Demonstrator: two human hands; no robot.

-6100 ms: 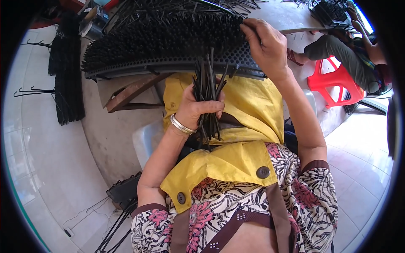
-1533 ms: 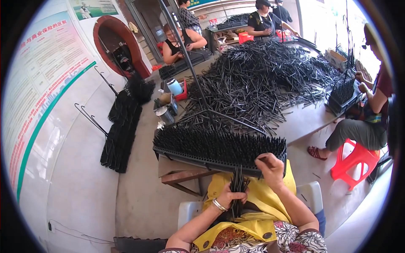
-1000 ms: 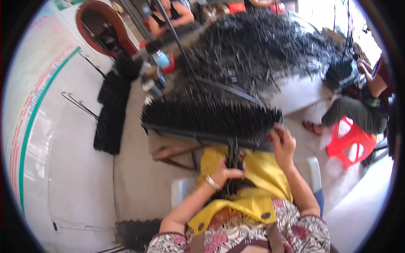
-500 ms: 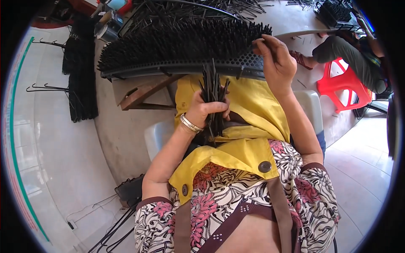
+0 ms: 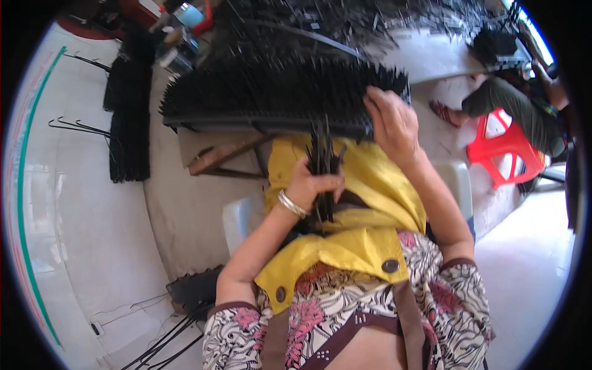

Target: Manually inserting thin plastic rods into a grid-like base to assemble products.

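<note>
A thick bundle of thin black strips (image 5: 325,154) stands upright in my left hand (image 5: 313,187), whose fingers are wrapped round its lower part. In front of me lies a long black panel (image 5: 265,122), densely covered with upright black bristles (image 5: 271,86). At the right part of its near edge is my right hand (image 5: 396,128), fingers bent and close together, tips toward the bristles. Whatever those fingers pinch is hidden. A yellow apron (image 5: 364,179) covers my lap beneath both hands.
Loose black strips (image 5: 425,18) are heaped beyond the panel. A wooden support (image 5: 228,154) shows below it. Bristled black pieces (image 5: 129,142) and metal hooks (image 5: 80,126) are at left. Another person's leg (image 5: 505,105) is beside a red stool (image 5: 509,154) at right.
My right hand has shifted left along the panel's near edge, its fingers now lower and closer together. My left hand keeps the bundle. The whole view has moved slightly.
</note>
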